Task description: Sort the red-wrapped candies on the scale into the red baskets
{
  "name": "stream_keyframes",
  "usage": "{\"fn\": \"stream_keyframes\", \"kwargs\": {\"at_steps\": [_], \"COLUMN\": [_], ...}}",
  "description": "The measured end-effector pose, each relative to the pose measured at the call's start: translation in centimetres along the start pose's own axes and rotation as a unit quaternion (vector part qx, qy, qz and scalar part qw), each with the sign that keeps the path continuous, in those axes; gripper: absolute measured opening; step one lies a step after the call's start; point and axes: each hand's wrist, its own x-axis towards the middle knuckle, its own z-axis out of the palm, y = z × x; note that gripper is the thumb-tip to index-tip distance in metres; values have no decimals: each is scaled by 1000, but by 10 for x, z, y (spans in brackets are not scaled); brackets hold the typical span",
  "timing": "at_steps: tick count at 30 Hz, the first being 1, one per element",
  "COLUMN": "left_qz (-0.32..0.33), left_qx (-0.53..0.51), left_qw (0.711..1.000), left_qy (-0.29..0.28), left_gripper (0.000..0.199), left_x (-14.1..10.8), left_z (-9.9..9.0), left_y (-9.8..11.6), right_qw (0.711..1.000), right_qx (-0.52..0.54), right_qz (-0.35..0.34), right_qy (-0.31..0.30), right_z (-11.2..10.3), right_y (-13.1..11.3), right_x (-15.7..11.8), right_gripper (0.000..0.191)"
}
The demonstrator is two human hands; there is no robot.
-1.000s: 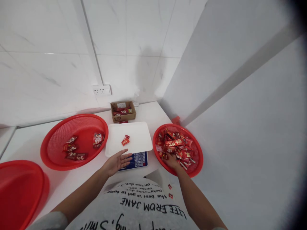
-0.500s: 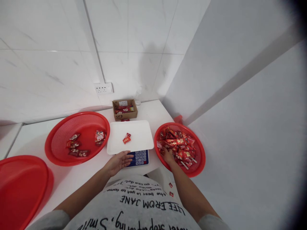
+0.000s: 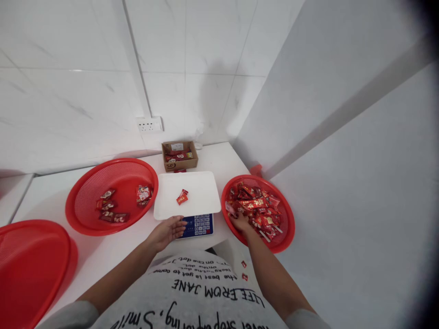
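Observation:
My left hand (image 3: 168,234) is open, palm turned inward, beside the front edge of a white tray (image 3: 202,194). The tray sits on a weighing scale (image 3: 200,225) with a blue keypad, and my left fingers partly cover the keypad's left side. A few small red wrapped candies (image 3: 182,197) lie on the tray. To the right, my right hand (image 3: 240,222) reaches into a red mesh basket (image 3: 290,226) full of red candy packets (image 3: 257,203). Its fingers are closed at a pinkish candy packet (image 3: 230,209) by the basket's left wall; the fingertips are partly hidden.
Left of the tray stands another red basket (image 3: 77,196) with a few packet groups (image 3: 111,212). A third red basket (image 3: 30,274) is at the lower left. Behind the tray sits a cardboard box (image 3: 180,165) of packets against the tiled wall. Two red pieces (image 3: 244,277) lie below the table edge.
My right hand has shifted slightly within the basket, and the pinkish packet at its fingers has moved a little with it. My left hand's fingers have drawn back slightly from the keypad.

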Motion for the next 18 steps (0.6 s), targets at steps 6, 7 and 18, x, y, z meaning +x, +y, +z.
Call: {"fn": "stream_keyframes", "kwargs": {"at_steps": [6,7,18], "left_qz": [-5,-3,-11], "left_qx": [-3,-5,-1], "left_qw": [1000,1000,1000], "left_qy": [6,6,-5], "left_gripper": [16,16,22], "left_x": [-3,-2,3], "left_z": [-1,-2,-5], "left_y": [-1,-1,-5], "right_qw": [998,998,976], "right_qx": [-41,-37,218], "right_qz": [54,46,-9], "right_qy": [2,3,-10], "right_z": [6,4,-21], "right_y": [-21,-21,-2], "right_x": [3,1,-27], "right_gripper": [67,63,26]}}
